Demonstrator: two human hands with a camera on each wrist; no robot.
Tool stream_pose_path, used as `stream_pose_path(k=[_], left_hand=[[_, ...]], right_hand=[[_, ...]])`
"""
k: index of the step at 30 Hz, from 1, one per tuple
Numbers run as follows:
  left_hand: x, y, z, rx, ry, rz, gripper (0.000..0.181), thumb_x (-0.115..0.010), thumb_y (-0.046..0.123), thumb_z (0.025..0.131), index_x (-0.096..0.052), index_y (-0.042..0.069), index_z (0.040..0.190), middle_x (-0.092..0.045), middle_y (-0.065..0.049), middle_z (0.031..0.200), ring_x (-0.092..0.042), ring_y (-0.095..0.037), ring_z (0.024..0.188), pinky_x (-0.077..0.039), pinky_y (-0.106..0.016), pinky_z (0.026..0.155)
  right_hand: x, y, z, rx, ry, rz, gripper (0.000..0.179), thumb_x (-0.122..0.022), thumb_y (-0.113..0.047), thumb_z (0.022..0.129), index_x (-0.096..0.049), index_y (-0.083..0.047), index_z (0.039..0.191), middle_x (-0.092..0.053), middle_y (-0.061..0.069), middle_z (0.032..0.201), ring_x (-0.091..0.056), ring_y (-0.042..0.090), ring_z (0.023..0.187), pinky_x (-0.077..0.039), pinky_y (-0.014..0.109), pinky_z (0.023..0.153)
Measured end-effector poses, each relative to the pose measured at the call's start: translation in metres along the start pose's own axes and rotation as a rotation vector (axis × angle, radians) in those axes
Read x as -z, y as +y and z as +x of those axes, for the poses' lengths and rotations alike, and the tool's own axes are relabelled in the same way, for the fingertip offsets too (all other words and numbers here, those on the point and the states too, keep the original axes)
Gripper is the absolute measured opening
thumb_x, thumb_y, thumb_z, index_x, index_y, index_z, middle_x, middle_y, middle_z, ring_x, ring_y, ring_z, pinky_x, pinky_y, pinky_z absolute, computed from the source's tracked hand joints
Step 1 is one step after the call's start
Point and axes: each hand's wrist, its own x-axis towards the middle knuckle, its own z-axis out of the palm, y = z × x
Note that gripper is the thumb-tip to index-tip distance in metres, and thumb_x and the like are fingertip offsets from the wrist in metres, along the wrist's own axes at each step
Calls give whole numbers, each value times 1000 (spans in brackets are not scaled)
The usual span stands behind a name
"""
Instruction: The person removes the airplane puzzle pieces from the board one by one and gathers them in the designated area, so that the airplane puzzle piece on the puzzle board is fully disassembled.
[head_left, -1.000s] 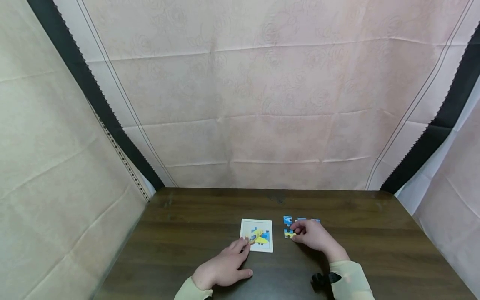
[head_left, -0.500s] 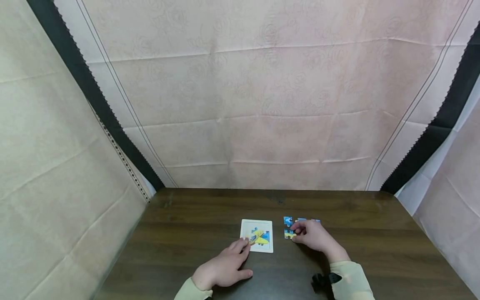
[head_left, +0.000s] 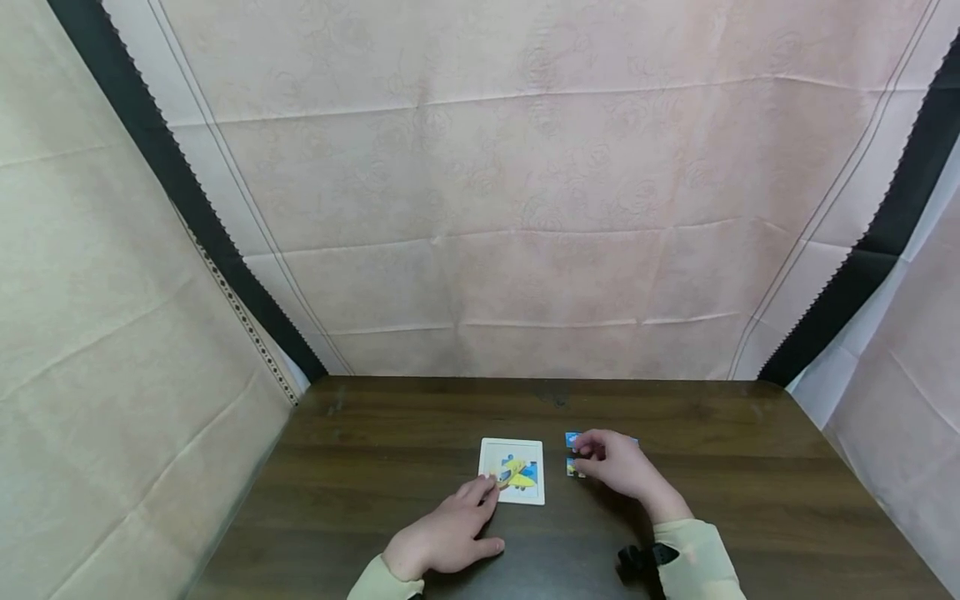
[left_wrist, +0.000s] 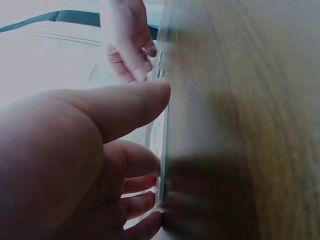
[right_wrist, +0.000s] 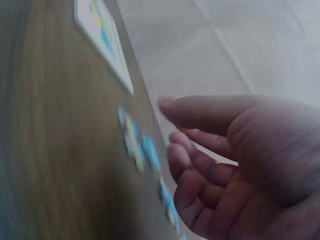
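I'm on the head camera: the left hand (head_left: 453, 529) rests its fingertips on the near-left part of a white-bordered puzzle board (head_left: 491, 450), its fingers spread and slightly bent, its thumb out to the side, no grip closed round anything. The board lies flat on the brown wood tabletop (head_left: 375, 467), a yellow airplane picture (head_left: 517, 477) in its middle with blue around it. Over to the right, the right hand (head_left: 618, 468) hovers just above the loose pieces, and I get a blue puzzle piece (head_left: 572, 438) by its fingertips and a yellow-and-blue puzzle piece (head_left: 575, 468) under the thumb, with a sliver of blue beyond the knuckles. Switching to the right wrist view, it's blurry, but this grip is loose: fingers curled, thumb tip apart from them, nothing visible between. More pieces lie on the wood between that hand and the board. Pale green sleeves at both wrists, a black wrist mount (head_left: 636, 563) on the right one, and pale cloth (head_left: 487, 208) hanging behind.
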Motion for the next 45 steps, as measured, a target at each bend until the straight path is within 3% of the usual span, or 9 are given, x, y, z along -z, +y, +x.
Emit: stream_pose_path(k=[4,10,17,23,29,34,45], left_hand=[[-2,-2,1,-16,23,9,76,-63,49,106,-44,1,162,-31,-13,172,-30,-31,157,-38,-51,121],[-2,0,1,-36,45,33,76,-63,48,106,-44,-2,161,-32,-15,170,-32,-33,156,-39,-52,120],[-5,3,3,-43,74,90,78,-65,49,105,-42,2,163,-32,-15,169,-32,-32,156,-38,-48,121],[-9,13,7,-63,100,177,79,-65,52,104,-43,4,163,-30,-13,170,-28,-37,157,-31,-51,125],[-12,20,15,-106,60,181,76,-62,51,107,-44,2,162,-31,-13,171,-28,-31,158,-31,-44,126],[-15,23,19,-103,48,186,76,-62,52,107,-46,2,161,-32,-11,171,-29,-25,157,-31,-39,125],[-15,20,19,-133,62,196,74,-61,52,107,-48,2,159,-37,-9,166,-35,-22,153,-35,-35,123]], right_hand=[[-19,-18,7,67,-38,19,19,-82,-17,97,-78,-14,115,-69,-4,98,-60,18,84,-55,34,68],[-51,-35,17,193,-125,-40,17,-77,-11,99,-80,-13,116,-68,-5,103,-59,16,85,-53,34,73],[-64,-40,18,132,-152,-66,16,-80,-8,96,-80,-13,110,-66,-3,99,-56,18,81,-51,35,69],[-64,-43,20,126,-152,-57,25,-81,-5,94,-78,-8,118,-70,0,104,-58,18,85,-56,38,75],[-63,-46,22,107,-154,-61,31,-82,-3,92,-75,-5,123,-70,0,102,-61,17,87,-59,42,82],[-62,-49,23,92,-161,-55,30,-83,-1,90,-76,-4,119,-70,2,100,-62,19,88,-60,46,84],[-69,-52,26,108,-78,-43,19,-72,-12,103,-79,-8,120,-72,2,107,-65,18,93,-59,47,87]])
